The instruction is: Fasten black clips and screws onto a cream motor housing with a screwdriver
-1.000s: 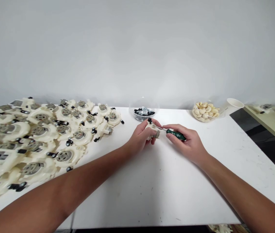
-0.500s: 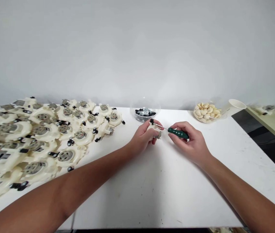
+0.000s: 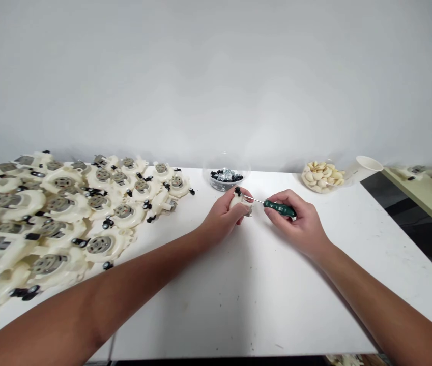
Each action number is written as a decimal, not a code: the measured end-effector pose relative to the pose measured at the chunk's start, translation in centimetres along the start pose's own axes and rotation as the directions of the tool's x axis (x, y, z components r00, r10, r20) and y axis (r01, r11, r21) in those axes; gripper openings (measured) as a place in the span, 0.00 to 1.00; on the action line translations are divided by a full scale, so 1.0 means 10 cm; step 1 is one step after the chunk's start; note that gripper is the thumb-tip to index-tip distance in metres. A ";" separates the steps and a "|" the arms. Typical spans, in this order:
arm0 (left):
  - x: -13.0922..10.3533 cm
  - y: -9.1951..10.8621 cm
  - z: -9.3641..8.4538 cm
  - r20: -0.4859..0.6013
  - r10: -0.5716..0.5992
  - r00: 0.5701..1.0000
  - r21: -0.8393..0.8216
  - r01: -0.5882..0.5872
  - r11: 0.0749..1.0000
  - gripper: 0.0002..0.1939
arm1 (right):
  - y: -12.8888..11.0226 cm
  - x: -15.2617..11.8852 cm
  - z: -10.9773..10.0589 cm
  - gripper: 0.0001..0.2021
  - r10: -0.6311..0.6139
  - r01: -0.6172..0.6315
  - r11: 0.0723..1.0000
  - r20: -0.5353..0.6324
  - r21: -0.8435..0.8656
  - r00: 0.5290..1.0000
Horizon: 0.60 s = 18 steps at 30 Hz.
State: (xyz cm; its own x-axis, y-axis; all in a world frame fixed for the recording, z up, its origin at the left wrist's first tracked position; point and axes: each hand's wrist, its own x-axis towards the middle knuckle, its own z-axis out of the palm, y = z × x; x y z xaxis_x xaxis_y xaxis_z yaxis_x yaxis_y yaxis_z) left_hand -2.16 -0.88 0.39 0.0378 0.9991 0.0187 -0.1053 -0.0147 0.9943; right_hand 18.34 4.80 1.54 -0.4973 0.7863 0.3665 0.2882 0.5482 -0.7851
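Observation:
My left hand [image 3: 225, 214] is closed around a small cream plastic motor housing [image 3: 235, 202], mostly hidden by the fingers. A black fitting [image 3: 237, 191] sits at the top of that housing. In my right hand [image 3: 299, 221] is a screwdriver [image 3: 279, 208] with a dark green handle, gripped between thumb and fingers. Its thin metal shaft points left, and the tip meets the housing near the black fitting. Just behind my left hand stands a clear round bowl [image 3: 226, 186] holding black and silvery small parts.
Many cream motor housings [image 3: 63, 213] with grey motors and black fittings cover the table's left side. At the back right are a clear container of cream rounded pieces [image 3: 322, 175] and a tilted white cup [image 3: 368, 165]. A ledge [image 3: 425, 198] with more parts lies beyond the table's right edge.
The whole view has shifted slightly, so the things on the table appear a little further left. Both hands keep their grips, and the screwdriver stays against the housing.

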 end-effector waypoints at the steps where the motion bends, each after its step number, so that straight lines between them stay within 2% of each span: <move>1: 0.00 -0.01 0.00 0.004 0.006 1.000 -0.003 -0.006 1.000 0.10 | 0.00 0.00 0.00 0.04 -0.001 0.001 1.000 -0.007 -0.004 1.000; 8: 0.01 -0.03 0.00 0.011 0.023 1.000 -0.007 -0.023 1.000 0.10 | -0.02 0.02 -0.01 0.04 -0.051 0.049 0.998 -0.055 -0.032 0.997; 14: 0.00 -0.06 0.01 -0.051 0.031 0.998 0.085 -0.026 0.996 0.10 | -0.04 0.06 -0.06 0.07 -0.202 0.187 0.974 -0.119 -0.128 0.972; 18: 0.00 -0.06 0.00 -0.045 0.057 0.997 0.137 -0.050 0.989 0.09 | -0.03 0.07 -0.06 0.07 -0.152 0.144 0.986 -0.099 -0.085 0.983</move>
State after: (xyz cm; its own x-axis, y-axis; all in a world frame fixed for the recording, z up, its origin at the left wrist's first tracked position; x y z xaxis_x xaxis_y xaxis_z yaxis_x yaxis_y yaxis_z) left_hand -2.06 -0.92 -0.15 -0.0132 0.9974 0.0702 0.0304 -0.0697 0.9971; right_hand 18.42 5.30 2.34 -0.4517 0.7183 0.5292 0.2826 0.6778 -0.6788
